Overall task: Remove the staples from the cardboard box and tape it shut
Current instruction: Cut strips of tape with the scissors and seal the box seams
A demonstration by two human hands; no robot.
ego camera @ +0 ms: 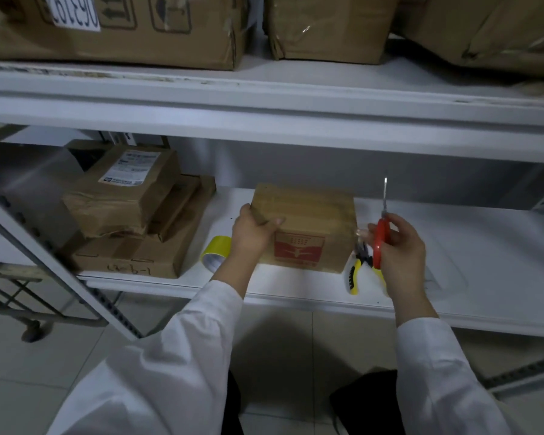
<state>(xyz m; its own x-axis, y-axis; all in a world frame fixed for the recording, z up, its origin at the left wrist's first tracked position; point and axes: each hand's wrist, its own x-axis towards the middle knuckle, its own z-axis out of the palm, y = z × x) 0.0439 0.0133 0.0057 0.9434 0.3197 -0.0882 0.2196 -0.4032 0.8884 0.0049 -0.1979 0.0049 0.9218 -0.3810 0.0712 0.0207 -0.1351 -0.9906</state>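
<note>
To your left sits a stack of brown parcels [132, 215], then the yellow tape roll [215, 251] just beside your left hand [253, 233], which is clamped over the near left corner of the cardboard box [305, 227] on the white shelf [453, 246]. Right of the box lie yellow-handled pliers [357, 268], partly behind your right hand [396, 246], closed around red-handled scissors [380, 243] with blades pointing up. Those blades could nick your steadying fingers or slash the cardboard if you swing in carelessly. A clear tape tail seems to hang at the box's right corner; staples, if any remain, are too small to make out.
</note>
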